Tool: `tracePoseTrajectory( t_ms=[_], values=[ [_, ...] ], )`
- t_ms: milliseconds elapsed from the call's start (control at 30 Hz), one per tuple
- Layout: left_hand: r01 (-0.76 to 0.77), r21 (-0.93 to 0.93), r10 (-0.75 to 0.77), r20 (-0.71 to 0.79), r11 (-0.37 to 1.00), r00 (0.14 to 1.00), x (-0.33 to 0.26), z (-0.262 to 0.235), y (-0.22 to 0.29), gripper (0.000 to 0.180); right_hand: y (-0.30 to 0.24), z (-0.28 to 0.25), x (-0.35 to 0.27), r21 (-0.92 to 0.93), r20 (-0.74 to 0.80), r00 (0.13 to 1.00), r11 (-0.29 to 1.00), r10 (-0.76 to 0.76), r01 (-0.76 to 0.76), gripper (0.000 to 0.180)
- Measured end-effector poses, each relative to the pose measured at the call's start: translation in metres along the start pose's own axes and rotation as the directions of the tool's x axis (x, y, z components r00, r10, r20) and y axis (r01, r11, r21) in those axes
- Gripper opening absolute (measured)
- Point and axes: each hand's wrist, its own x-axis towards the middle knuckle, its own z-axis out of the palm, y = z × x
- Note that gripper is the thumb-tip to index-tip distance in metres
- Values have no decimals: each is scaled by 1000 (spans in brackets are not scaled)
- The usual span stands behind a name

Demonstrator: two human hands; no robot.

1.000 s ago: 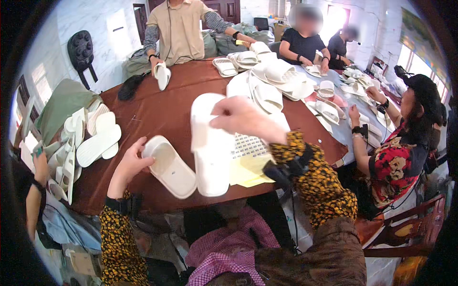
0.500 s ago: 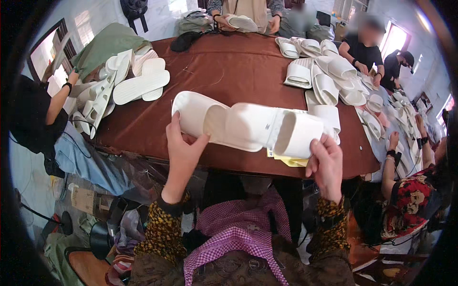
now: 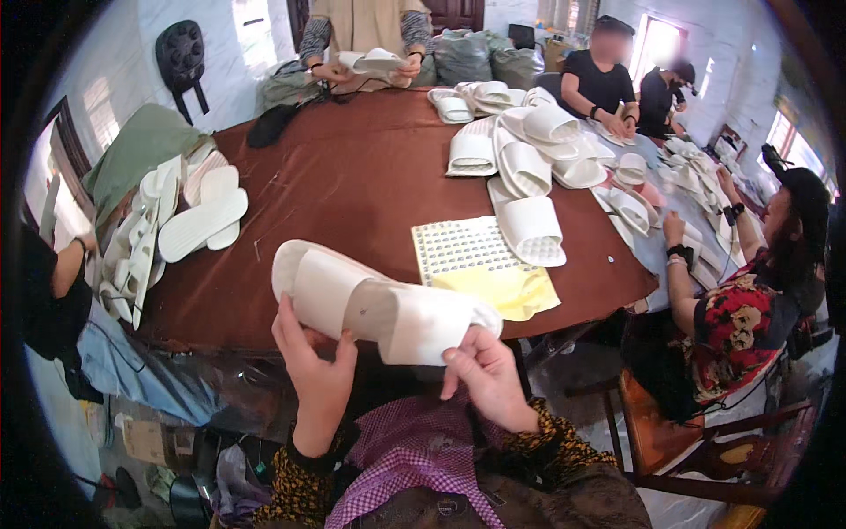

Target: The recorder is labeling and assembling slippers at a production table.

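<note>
Two white slide slippers are held over the table's near edge, overlapping one another. My left hand (image 3: 315, 379) is closed around the left slipper (image 3: 322, 278), thumb at the strap's lower edge. My right hand (image 3: 489, 375) grips the right slipper (image 3: 423, 326), its fingers curled at the strap's right edge. The right slipper's strap lies in front and hides part of the left one. Just beyond them, a sheet of small printed labels (image 3: 463, 247) with a crumpled yellow lower part (image 3: 515, 295) rests on the table.
The table has a brown cover (image 3: 352, 176). Finished-looking slippers (image 3: 529, 167) are heaped to the right, and more slippers (image 3: 207, 212) lie at the left. Across the table a person (image 3: 366, 44) handles slippers. Another person in a floral top (image 3: 731, 326) sits at the right.
My hands have come closer together and nearer my body, sliding the two slippers from end-to-end into an overlap. The label sheet now shows fully. The view has shifted to the right.
</note>
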Motion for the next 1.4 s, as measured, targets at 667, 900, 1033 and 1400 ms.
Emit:
tracePoseTrajectory(
  t_ms=[667,900,1033,1400],
  values=[
    [-355,25,351,94,935,932,-4,-13,15,59,-7,5,-12,325,-142,990,945,15,32,3],
    [-203,128,215,-85,971,973,12,-43,18,50,-7,-3,-18,379,-91,996,924,-24,57,11],
    [16,-321,2,56,947,998,9,-42,7,52,-8,1,-22,296,-63,998,955,14,5,4],
    [232,-476,-174,164,848,971,1,-32,33,50,-14,-7,-33,97,-5,1000,995,-13,13,16]
  ],
)
